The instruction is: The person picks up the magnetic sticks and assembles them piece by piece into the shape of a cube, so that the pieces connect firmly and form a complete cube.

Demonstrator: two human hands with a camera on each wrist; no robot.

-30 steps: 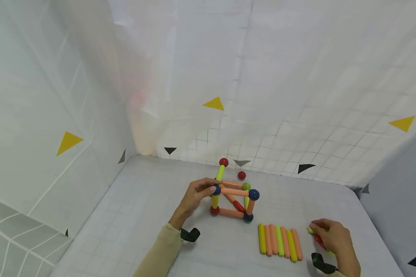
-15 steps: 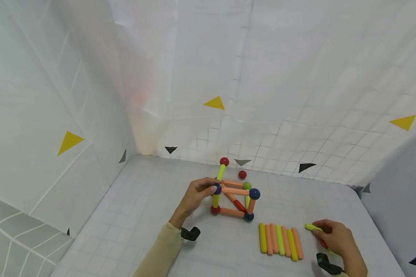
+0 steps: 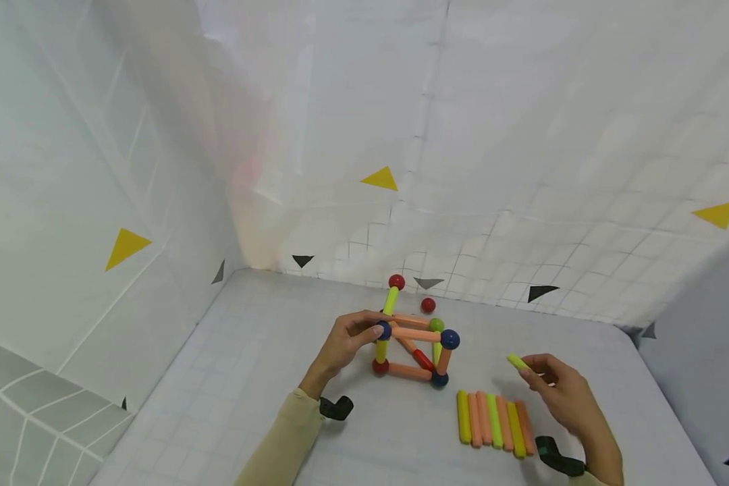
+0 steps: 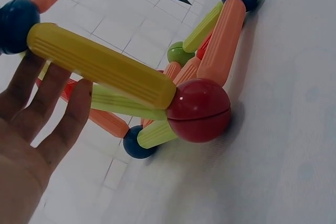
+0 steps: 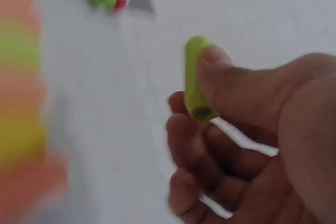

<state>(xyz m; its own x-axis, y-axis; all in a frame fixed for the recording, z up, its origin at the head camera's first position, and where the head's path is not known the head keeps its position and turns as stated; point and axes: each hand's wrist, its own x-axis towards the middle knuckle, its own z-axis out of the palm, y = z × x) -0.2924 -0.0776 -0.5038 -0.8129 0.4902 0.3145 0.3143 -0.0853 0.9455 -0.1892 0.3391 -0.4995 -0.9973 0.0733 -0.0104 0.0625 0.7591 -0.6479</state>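
Observation:
A frame of magnetic rods and balls (image 3: 412, 335) stands on the table, with orange, yellow and green rods joined at blue, red and green balls. My left hand (image 3: 343, 344) grips its near upper left corner, thumb at the blue ball (image 3: 384, 330). In the left wrist view the fingers (image 4: 58, 95) reach behind the yellow rod (image 4: 102, 64). Away to the right, my right hand (image 3: 561, 391) pinches a short yellow-green magnetic rod (image 5: 195, 80) between thumb and fingers, above the table. One end of this rod shows a dark round inset.
A row of several orange, yellow and green rods (image 3: 496, 422) lies in front of the frame, left of my right hand. Behind the frame rests a loose red ball (image 3: 428, 305). A white grid-marked wall (image 3: 492, 250) closes off the table's back.
My right hand has lifted the yellow-green rod from the right side of the table and moved left and away from me. The left hand keeps its grip on the frame.

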